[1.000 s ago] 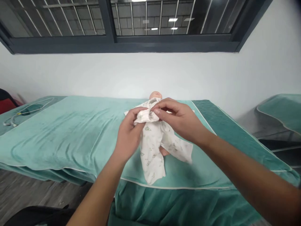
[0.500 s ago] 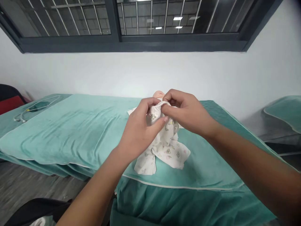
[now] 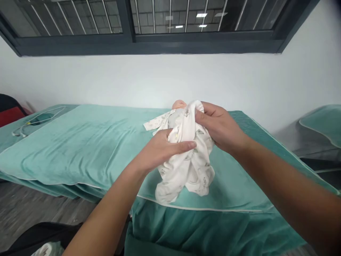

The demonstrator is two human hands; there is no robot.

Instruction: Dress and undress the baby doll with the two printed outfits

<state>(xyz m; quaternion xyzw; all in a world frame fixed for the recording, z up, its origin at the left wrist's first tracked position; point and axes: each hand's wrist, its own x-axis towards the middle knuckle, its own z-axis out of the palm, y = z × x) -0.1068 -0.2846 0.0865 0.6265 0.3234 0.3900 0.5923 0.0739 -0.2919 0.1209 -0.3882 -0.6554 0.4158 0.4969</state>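
Note:
Both hands hold up a pair of white printed baby pants [image 3: 183, 167] over the bed, the two legs hanging down toward the front edge. My right hand [image 3: 220, 124] pinches the cloth at its upper right. On the left side, my left hand [image 3: 166, 147] grips the fabric, thumb laid across the front and fingers hidden behind it. Beyond the cloth lies a baby doll [image 3: 179, 104], its head showing above and most of its body covered from sight. A printed white sleeve [image 3: 157, 122] stretches out on the doll's left side in view.
A green sheet [image 3: 66, 142] covers the bed. At the far left lie a looped white cord [image 3: 20, 133] and a red object [image 3: 10, 116]. Behind stands a white wall [image 3: 106, 80] below a barred window [image 3: 170, 21]. Another green-covered surface [image 3: 322, 122] is at right.
The pants have opened out from a gathered bunch. My right hand has moved slightly right, my left hand slightly lower, and more of the doll's sleeve and shirt shows.

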